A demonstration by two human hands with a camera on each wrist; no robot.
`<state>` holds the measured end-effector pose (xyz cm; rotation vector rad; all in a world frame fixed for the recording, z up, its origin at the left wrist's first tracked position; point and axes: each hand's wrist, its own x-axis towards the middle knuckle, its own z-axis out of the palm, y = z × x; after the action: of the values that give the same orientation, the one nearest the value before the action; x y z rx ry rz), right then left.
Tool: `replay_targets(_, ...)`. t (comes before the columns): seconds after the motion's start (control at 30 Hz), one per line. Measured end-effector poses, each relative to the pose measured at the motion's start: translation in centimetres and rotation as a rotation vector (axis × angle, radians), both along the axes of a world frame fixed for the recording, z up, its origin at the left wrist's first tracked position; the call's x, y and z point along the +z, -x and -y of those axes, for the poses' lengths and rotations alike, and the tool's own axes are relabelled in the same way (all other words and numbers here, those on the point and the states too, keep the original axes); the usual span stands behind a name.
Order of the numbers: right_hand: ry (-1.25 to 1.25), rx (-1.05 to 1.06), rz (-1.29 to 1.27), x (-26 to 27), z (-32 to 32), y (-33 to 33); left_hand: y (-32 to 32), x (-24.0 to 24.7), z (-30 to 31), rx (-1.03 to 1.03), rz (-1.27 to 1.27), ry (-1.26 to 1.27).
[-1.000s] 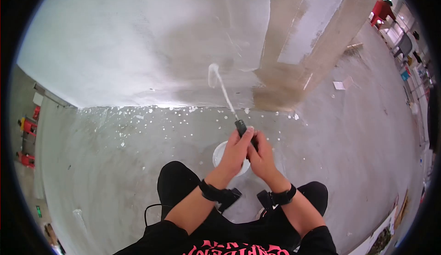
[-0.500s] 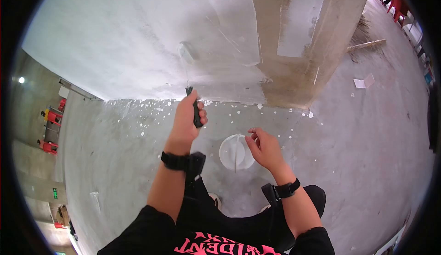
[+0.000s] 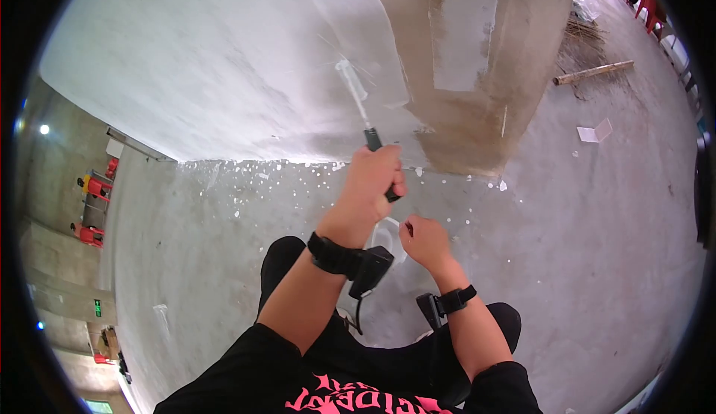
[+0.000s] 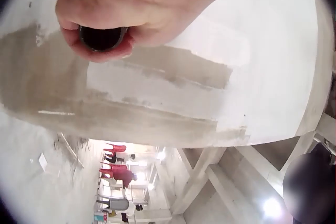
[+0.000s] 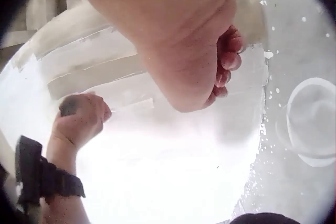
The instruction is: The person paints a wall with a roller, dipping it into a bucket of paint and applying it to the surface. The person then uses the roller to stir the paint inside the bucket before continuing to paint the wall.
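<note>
My left hand (image 3: 369,183) grips the dark handle of a small paint roller (image 3: 350,78), its white sleeve against the wall (image 3: 239,63). In the left wrist view the handle's butt end (image 4: 102,37) pokes out of the curled fingers. My right hand (image 3: 426,241) hangs idle near my left one, its fingers loosely curled with nothing in them, as the right wrist view also shows. Below the hands a white bucket (image 5: 315,121) stands on the floor, partly hidden by the left forearm in the head view. White coating covers much of the wall; a brown part stays bare at right.
White spots dot the floor (image 3: 522,265) along the wall's foot. To the right lie a wooden stick (image 3: 593,73), a pile of thin twigs and a folded white card (image 3: 594,130). Red chairs (image 3: 89,235) stand far off to the left, others at upper right.
Both hands were on the roller handle; the right one let go and drew back beside the bucket, its fingers curling in. The left hand swung the roller left, then back right along the wall.
</note>
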<state>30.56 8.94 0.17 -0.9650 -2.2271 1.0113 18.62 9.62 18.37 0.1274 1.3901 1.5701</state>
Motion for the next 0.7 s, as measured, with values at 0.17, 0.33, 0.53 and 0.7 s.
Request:
replay_targets(0.17, -0.004, -0.028, 0.242, -1.9, -0.3, -0.4, -4.8, -1.1, -2.2, -0.073, -0.083, -0.041)
replay_targets(0.33, 0.203, -0.231, -0.445, -8.4, 0.1, 1.3, -10.7, -0.8, -4.0, -0.100, -0.079, -0.021)
replay_targets(0.53, 0.378, -0.044, 0.039, -3.2, 0.5, -1.1, -14.6, -0.7, -5.3, -0.175, 0.047, -0.060)
replay_targets(0.7, 0.234, 0.112, 0.441, 1.4, -0.5, -1.8, -11.9, 0.2, -2.1, -0.327, 0.138, -0.052)
